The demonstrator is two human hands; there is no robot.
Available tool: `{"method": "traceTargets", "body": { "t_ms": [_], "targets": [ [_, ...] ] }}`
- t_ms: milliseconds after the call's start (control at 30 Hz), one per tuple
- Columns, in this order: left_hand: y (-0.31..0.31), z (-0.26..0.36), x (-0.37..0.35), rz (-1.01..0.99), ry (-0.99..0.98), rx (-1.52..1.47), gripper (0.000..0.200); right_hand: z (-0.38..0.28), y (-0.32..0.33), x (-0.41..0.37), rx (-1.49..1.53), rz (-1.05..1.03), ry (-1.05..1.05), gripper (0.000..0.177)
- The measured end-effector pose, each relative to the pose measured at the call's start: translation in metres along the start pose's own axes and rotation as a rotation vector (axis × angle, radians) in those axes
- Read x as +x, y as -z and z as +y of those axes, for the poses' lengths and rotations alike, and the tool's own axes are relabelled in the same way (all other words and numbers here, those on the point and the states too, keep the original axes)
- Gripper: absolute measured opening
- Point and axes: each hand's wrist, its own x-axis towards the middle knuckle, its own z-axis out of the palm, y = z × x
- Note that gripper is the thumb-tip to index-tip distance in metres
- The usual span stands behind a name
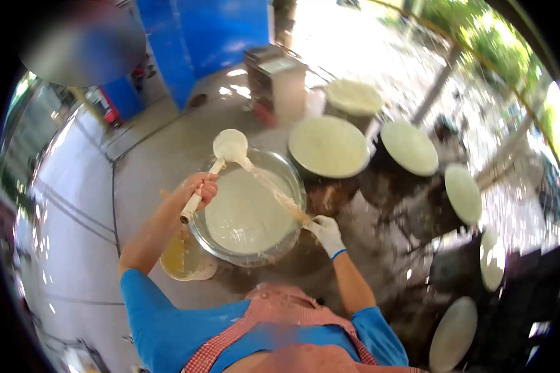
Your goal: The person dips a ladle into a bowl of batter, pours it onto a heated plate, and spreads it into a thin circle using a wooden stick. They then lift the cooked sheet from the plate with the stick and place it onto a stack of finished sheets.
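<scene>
My bare left hand (199, 189) is wrapped around the handle of a ladle (230, 145), whose round, white-coated bowl is at the far rim of a large metal basin (298, 177). Whitish liquid (249, 208) fills much of the basin. My right hand (326, 235), in a white glove, grips the near end of a long stick (274, 191) smeared with the same white stuff. This stick slants across the basin, its far end overlapping the ladle just below the bowl.
A bucket (206, 271) with yellowish contents stands by the basin, at lower left. Several round, pale-topped vessels curve along the right, including a wide one (328, 147) close to the basin. Behind them is a box-like stand (279, 87). Wet dark floor (379, 230) lies to the right.
</scene>
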Motion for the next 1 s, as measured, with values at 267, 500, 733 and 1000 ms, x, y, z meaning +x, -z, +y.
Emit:
{"method": "traceTargets", "body": {
  "t_ms": [267, 500, 733, 1000],
  "targets": [
    [-0.166, -0.108, 0.079, -0.341, -0.187, 0.641, 0.007, 0.008, 0.127, -0.129, 0.22, 0.394, 0.077, 0.028],
    [-0.271, -0.285, 0.243, -0.432, 1.034, 0.05, 0.023, 0.165, 0.18, -0.31, 0.049, 0.626, -0.423, 0.042],
    [-0.418, -0.574, 0.25, -0.693, 1.285, 0.525, 0.012, 0.205, 0.138, -0.522, -0.152, 1.304, -1.193, 0.046],
    [-0.531, -0.831, 0.196, -1.21, 0.761, 1.528, 0.052, 0.202, 0.2, -0.529, -0.181, 2.062, -0.898, 0.034]
  ]
}}
